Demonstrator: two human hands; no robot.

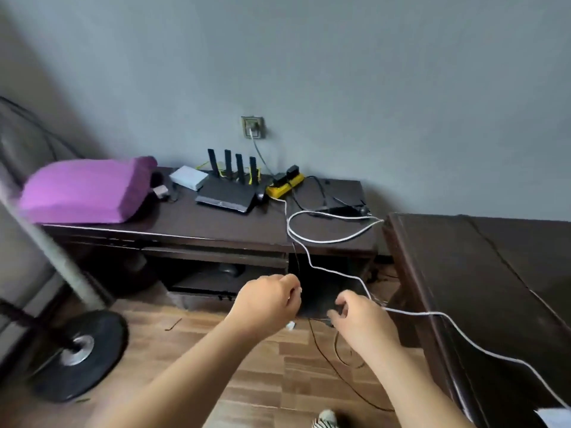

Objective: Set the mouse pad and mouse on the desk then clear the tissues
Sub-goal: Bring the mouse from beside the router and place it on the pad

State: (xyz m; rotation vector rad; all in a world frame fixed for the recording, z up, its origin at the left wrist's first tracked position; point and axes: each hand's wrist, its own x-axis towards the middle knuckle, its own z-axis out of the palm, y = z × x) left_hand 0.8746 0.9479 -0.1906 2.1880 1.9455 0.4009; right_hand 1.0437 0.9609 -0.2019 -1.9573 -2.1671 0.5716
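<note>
My left hand [272,299] is pinched shut on a thin black cable [295,257] that runs up to the edge of the dark desk [216,223]. My right hand [358,316] curls around a small dark object [332,314]; I cannot tell if it is the mouse. A thin black wire [324,366] loops from there over the floor. A small white scrap [290,325] shows just below my left hand. A grey rounded thing [230,268] lies on the shelf under the desk. No mouse pad is clearly visible.
On the desk stand a black router [227,197], a white box [188,177], a yellow power strip [285,183] and a purple cushion [83,189]. A white cable [333,240] trails onto the dark table [479,273] at right. A fan base [80,353] sits on the floor at left.
</note>
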